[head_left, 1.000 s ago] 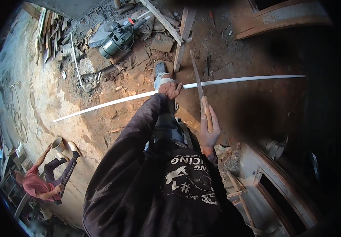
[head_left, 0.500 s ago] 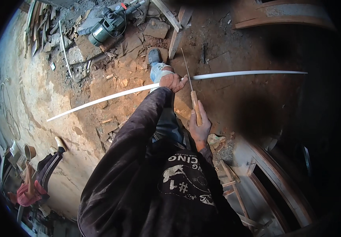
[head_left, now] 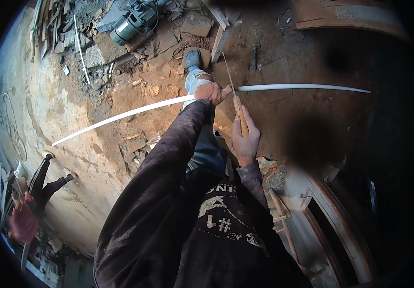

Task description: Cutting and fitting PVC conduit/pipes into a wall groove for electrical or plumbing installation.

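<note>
A long white plastic pipe (head_left: 135, 111) runs across my raised leg (head_left: 198, 79), bending down toward both ends. My left hand (head_left: 210, 92) is closed around it over the knee and holds it there. My right hand (head_left: 245, 139) grips the wooden handle of a narrow handsaw (head_left: 230, 77), and its blade points away from me. The blade crosses the pipe just right of my left hand, close to the thumb. How deep the cut goes is too small to tell.
A green electric motor or pump (head_left: 132, 24) sits among rubble at the far left. Ahead stands a wooden trestle leg (head_left: 220, 42). Curved wooden frames (head_left: 350, 14) lie at the far right and near right. A person in a pink top (head_left: 23, 218) is at the left.
My right hand has pushed the saw forward, bringing its handle closer to the pipe. My left hand stays on the pipe. The person at the left has stepped and turned.
</note>
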Tool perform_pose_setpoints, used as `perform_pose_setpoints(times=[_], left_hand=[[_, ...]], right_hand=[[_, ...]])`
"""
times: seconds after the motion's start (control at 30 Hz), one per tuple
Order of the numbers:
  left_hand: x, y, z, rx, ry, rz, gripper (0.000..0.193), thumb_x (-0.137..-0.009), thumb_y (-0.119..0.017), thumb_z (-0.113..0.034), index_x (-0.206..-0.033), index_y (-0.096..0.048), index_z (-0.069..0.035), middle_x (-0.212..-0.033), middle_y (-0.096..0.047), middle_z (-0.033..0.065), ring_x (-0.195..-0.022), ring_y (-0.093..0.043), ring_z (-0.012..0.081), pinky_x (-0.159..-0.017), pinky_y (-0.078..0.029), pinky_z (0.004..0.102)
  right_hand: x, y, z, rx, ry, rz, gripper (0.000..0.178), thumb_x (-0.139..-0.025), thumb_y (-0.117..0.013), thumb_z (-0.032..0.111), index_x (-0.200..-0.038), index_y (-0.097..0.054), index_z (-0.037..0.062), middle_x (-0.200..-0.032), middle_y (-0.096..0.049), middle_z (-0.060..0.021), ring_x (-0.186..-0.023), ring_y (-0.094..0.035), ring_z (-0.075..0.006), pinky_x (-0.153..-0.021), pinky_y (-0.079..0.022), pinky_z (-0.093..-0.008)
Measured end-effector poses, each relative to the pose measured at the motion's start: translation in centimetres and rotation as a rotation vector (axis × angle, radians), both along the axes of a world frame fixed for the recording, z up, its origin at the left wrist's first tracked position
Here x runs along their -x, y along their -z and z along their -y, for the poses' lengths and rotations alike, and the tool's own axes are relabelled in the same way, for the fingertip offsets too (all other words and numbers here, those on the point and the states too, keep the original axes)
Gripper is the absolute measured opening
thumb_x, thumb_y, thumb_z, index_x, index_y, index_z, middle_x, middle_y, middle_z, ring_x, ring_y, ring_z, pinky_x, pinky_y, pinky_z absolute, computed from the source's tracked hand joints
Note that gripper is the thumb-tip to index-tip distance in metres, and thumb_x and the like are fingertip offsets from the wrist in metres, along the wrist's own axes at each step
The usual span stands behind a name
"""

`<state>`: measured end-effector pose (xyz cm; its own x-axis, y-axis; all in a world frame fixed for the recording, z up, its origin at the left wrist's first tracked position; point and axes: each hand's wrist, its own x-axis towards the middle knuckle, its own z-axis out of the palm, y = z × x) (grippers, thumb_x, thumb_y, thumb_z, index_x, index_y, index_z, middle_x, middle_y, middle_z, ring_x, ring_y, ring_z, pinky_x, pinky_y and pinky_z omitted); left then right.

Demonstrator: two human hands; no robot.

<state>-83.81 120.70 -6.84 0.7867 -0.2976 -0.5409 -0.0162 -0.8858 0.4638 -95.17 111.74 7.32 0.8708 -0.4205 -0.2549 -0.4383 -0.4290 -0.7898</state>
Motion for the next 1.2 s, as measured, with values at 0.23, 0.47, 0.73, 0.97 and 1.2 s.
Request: perform_pose_setpoints(times=[0.23,0.47,0.73,0.97,1.2], left_hand=[[0.1,0.5,1.5,0.009,-0.003,-0.018,0.068,-0.088,-0.039,-0.062,-0.080,-0.071,-0.003,-0.078,-0.068,0.0201,-0.075,-0.067,0.0353,-0.069,-0.052,0.0422],[0.3,1.9,0.1,0.004,-0.043,-0.026,0.057,-0.090,-0.039,-0.050,-0.078,-0.072,-0.005,-0.075,-0.067,0.0199,-0.072,-0.067,0.0373,-0.072,-0.052,0.0441],[-0.4,2.2,-0.4,0.042,-0.082,-0.045,0.058,-0.089,-0.038,-0.049,-0.079,-0.070,-0.002,-0.080,-0.067,0.0243,-0.077,-0.066,0.0402,-0.075,-0.051,0.0466],[-1.8,2.7,0.0,0.020,-0.145,0.020,0.052,-0.090,-0.039,-0.044,-0.075,-0.071,-0.005,-0.075,-0.067,0.0208,-0.074,-0.067,0.0373,-0.071,-0.053,0.0448],[-2.2,3.2,0.5,0.006,-0.062,0.009,0.049,-0.090,-0.040,-0.044,-0.080,-0.070,-0.007,-0.082,-0.068,0.0193,-0.077,-0.067,0.0370,-0.073,-0.053,0.0457]], right_hand=[[-1.2,-0.4,0.9,-0.004,0.059,0.000,0.038,-0.087,-0.057,0.007,-0.124,-0.056,-0.0025,-0.113,-0.064,-0.0192,-0.099,-0.065,-0.0217,-0.086,-0.048,-0.0289],[3.9,-2.5,0.4,0.029,-0.053,0.023,0.036,-0.091,-0.055,0.010,-0.123,-0.054,-0.0077,-0.114,-0.064,-0.0189,-0.104,-0.060,-0.0188,-0.092,-0.045,-0.0297],[5.9,-5.3,0.2,-0.024,-0.005,0.141,0.037,-0.088,-0.054,0.003,-0.124,-0.055,-0.0063,-0.108,-0.066,-0.0210,-0.094,-0.066,-0.0195,-0.081,-0.050,-0.0299],[0.8,-1.4,0.5,-0.059,0.010,0.009,0.041,-0.086,-0.053,0.000,-0.127,-0.052,-0.0052,-0.110,-0.066,-0.0170,-0.092,-0.065,-0.0173,-0.080,-0.050,-0.0291],[-1.0,-1.1,0.4,-0.057,0.064,0.036,0.036,-0.090,-0.055,0.005,-0.124,-0.054,-0.0074,-0.116,-0.062,-0.0184,-0.107,-0.059,-0.0201,-0.091,-0.045,-0.0289]])
